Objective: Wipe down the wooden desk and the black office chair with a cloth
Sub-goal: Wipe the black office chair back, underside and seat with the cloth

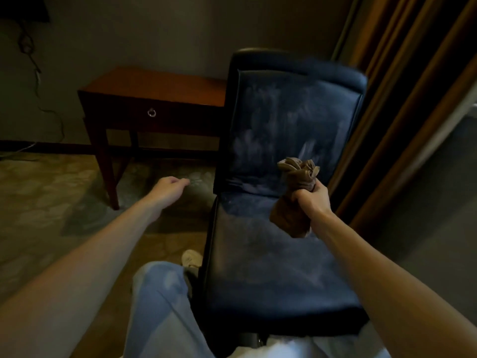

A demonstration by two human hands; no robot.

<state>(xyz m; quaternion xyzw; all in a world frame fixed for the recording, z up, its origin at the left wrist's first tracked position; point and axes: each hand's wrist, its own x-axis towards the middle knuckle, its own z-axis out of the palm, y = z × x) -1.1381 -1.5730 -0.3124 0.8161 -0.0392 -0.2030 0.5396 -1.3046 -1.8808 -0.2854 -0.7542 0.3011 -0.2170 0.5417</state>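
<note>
We're on the chair step: right hand grips the bunched brown cloth over the black office chair, near the seat-back crease; left hand loose, empty. Dusty smears remain, so next press cloth onto leather. Wooden surface behind left, carpet, curtains right

Right hand grips a bunched cloth over the black chair.
</note>
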